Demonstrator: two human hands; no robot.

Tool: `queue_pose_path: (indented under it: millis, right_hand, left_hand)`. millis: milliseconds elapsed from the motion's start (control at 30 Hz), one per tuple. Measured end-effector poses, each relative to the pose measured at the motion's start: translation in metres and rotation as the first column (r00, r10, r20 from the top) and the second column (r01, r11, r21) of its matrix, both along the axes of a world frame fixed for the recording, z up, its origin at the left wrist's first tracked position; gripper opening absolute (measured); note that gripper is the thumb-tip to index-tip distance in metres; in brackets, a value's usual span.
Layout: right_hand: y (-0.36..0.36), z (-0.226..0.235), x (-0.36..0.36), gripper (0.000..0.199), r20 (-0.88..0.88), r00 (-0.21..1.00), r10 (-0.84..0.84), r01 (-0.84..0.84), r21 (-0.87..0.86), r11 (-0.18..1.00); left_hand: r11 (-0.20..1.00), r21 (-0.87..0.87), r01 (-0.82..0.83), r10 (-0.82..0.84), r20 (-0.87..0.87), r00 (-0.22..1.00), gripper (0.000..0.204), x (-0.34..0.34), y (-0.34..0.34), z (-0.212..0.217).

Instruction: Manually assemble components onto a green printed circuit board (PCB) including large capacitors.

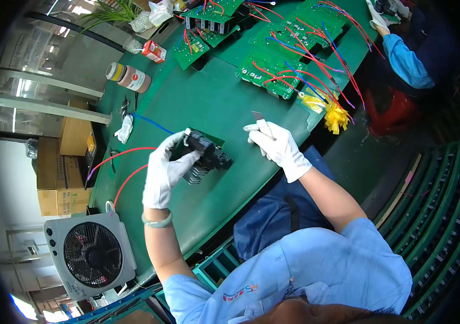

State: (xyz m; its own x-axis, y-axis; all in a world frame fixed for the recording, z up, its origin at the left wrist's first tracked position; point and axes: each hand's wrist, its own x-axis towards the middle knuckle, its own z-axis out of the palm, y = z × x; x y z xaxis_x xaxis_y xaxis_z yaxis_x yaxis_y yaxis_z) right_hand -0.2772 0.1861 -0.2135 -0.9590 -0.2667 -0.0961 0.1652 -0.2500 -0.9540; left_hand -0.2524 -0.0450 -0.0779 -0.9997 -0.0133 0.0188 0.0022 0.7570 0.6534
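My left hand (164, 169), in a white glove, grips a circuit board (206, 147) above the green table. The board is tilted on its side, showing a large black capacitor, other dark parts and a finned heatsink; two red wires and a blue one trail from it to the left. My right hand (278, 147), also gloved in white, is closed around a small flat blade (258, 116) with a grey tip pointing up and away. A gap of bare table separates the blade from the board.
Several green boards (273, 70) with red and blue wires lie across the far side. Yellow tape strips (336, 117) hang at the table edge. Left stand a jar (133, 79), pliers (125, 106) and a fan (92, 255). A co-worker's blue sleeve (407, 62) shows far right.
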Motion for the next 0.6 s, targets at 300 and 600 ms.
queue_pose_path:
  millis: [300,600]
  right_hand:
    - [0.0,-0.011,-0.002,0.024,-0.046,0.999,-0.028,0.028,-0.006,1.0]
    - [0.002,-0.006,-0.002,0.026,-0.008,0.999,0.04,-0.04,0.005,0.999]
  left_hand:
    - [0.952,0.284,-0.114,0.112,0.022,0.993,0.047,-0.002,0.003,-0.003]
    - [0.977,-0.212,-0.011,-0.008,-0.087,0.996,0.057,-0.003,0.004,-0.007]
